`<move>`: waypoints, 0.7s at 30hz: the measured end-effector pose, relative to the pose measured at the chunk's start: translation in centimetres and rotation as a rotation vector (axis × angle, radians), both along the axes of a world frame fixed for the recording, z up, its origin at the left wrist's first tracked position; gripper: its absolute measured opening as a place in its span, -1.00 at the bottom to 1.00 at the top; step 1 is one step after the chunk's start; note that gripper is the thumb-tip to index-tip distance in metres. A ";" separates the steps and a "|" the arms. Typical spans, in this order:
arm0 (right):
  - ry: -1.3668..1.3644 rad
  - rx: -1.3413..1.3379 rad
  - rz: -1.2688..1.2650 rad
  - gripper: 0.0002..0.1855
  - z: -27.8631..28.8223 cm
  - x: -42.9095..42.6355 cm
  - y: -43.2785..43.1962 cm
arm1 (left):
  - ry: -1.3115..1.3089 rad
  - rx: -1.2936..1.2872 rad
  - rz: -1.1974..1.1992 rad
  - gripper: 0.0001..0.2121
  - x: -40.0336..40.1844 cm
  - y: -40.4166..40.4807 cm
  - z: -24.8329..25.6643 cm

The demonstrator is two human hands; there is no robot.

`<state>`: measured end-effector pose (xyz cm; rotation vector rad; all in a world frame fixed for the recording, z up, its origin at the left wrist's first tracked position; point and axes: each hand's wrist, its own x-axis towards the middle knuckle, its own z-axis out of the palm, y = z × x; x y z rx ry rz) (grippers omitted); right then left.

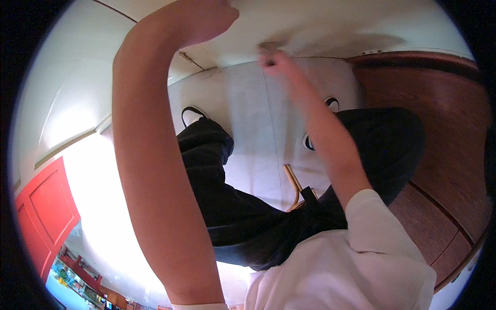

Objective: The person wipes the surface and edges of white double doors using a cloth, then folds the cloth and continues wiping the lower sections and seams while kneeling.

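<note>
My right hand (278, 65) is blurred and closed around a small dark object (268, 47), probably a scraper-like hand tool. It is close to the lower part of a white wall (329, 23), just above the floor, and throws shadows there. My left hand (213, 17) is higher up at the same wall, partly cut off by the top of the view. Its fingers are hidden, so what it holds or touches does not show. Below it, a cracked, brownish seam (190, 60) runs down to the wall's foot.
A dark red-brown wooden cabinet (426, 116) stands close on the right. Curved wooden legs (292, 180), apparently of a stool, show between my legs on the pale floor (252, 116). Bright light falls at the left, near a red panelled door (52, 209). Furniture (89, 279) stands farther off.
</note>
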<state>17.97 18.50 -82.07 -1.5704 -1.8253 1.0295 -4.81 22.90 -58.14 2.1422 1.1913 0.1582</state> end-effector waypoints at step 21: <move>1.756 -0.857 -1.106 -0.66 6.0 9.0 1.8 | 0.214 -0.127 0.222 -0.66 2.4 -2.8 6.1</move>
